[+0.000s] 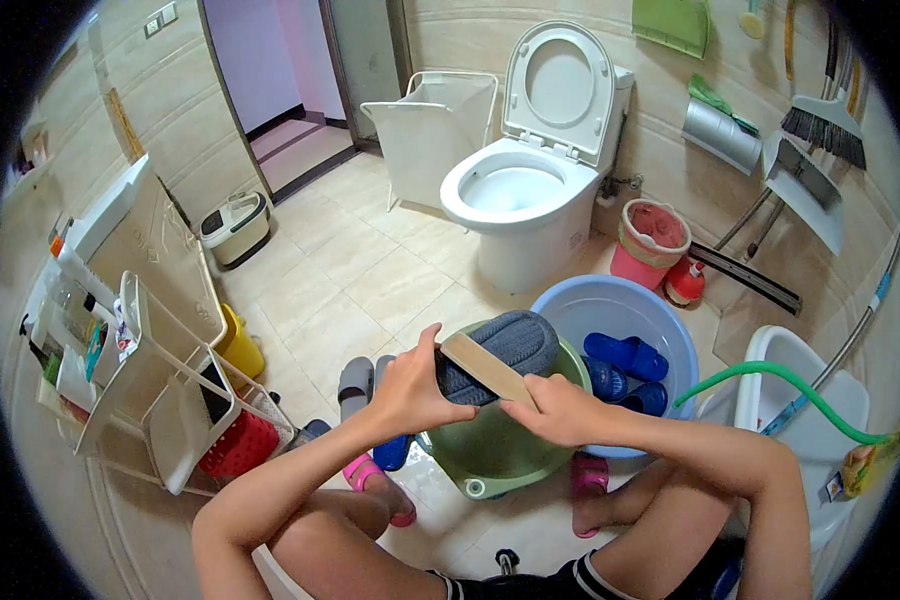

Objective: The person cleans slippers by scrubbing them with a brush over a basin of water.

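My left hand [410,390] is closed around one end of a dark grey slipper [518,345], thumb below and fingers above. The slipper is held over a green basin [470,480]. In my right hand [555,408] is the handle of a flat wooden brush [485,367], which lies slantwise across the slipper. The brush's underside is hidden, so its bristles do not show. To the right of the green basin, a light blue basin [688,350] holds several dark blue slippers [630,355].
Grey slippers [355,382] and a blue slipper [392,453] lie left of the basin. A green hose [770,370] curves over a white tub [755,400] at right. Ahead stand a toilet [530,200] and a pink bin [642,262]. A white rack [160,420] stands at left.
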`<state>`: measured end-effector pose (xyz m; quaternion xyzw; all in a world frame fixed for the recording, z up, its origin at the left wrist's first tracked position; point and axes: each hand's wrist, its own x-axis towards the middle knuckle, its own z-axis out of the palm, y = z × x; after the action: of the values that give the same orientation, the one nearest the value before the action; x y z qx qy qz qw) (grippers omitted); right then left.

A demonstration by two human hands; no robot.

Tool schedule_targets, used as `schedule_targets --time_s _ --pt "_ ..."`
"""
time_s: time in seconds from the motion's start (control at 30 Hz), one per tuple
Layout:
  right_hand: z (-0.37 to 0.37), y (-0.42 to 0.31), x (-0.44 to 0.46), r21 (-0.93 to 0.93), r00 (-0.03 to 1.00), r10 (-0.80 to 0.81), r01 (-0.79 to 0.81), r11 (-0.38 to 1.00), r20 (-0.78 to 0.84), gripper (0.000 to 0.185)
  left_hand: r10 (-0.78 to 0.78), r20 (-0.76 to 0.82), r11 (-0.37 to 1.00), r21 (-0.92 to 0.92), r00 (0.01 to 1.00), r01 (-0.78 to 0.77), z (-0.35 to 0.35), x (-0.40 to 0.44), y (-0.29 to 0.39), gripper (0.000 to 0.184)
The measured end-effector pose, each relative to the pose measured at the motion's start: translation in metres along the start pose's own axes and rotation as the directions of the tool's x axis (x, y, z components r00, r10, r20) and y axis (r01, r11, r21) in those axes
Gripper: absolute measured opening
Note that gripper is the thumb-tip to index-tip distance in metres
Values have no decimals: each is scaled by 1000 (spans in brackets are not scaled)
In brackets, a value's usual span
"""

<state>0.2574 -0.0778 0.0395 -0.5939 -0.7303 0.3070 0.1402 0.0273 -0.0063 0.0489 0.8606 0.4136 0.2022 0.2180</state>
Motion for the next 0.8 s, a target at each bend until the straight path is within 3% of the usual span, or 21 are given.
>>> schedule_targets --time_s 0.1,0.23,0.3,0.4,0.57,0.67,0.77,0.8 --pt "-7 5 5 -159 995 93 -99 982 -45 54 24 -23 1000 -1 999 -24 -1 -2 -3 107" --pt "-27 52 24 -180 966 227 -247 952 -122 55 -5 -9 999 -37 1000 4 -2 -3 -5 108" --pt "-23 58 22 -189 959 198 -237 953 -204 51 -18 10 998 -56 1000 18 -2 -4 -3 108" --pt "-20 11 7 25 998 58 -58 998 -5 43 -10 18 997 -81 1000 11 -1 -3 -1 106" --pt "-2 -2 -5 -73 999 27 -29 997 -28 40 17 -17 998 -58 1000 -18 -3 -4 2 103" --pt "-28 26 10 -175 969 246 -248 953 -32 39 7 -10 998 -68 1000 -8 -1 -5 -1 103" --pt "-32 61 18 -112 934 317 -336 935 -163 40 -33 3 996 -87 999 33 -2 -5 0 104" --pt "-34 54 16 -110 940 322 -334 936 -115 41 -25 -1 996 -80 1000 25 0 -4 -1 104"
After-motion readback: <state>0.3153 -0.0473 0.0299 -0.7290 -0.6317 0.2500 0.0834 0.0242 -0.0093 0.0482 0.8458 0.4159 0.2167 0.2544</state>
